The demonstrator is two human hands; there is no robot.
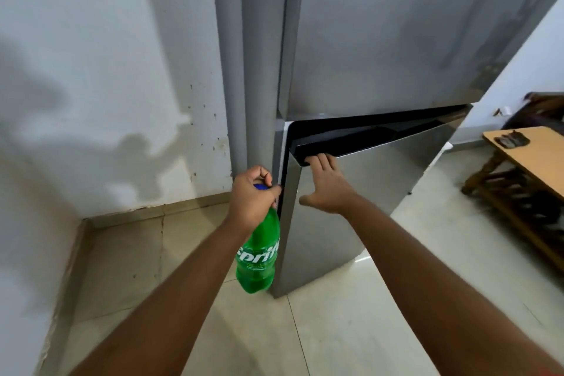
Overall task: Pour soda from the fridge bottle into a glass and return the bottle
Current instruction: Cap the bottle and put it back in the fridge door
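A green Sprite bottle (pixel 258 256) with a blue cap hangs upright from my left hand (pixel 251 197), which grips it by the neck just left of the fridge's lower door edge. My right hand (pixel 328 183) rests on the lower fridge door (pixel 366 192), its fingers hooked over the door's top left corner. That silver door stands slightly ajar, and a dark gap shows along its top and left side. The upper fridge door (pixel 396 33) is closed. No glass is in view.
A white stained wall (pixel 106 85) and a floor corner lie to the left of the fridge. A wooden table (pixel 531 149) with a dark object on it stands at the right. Pale floor tiles (pixel 335 330) stretch below my arms.
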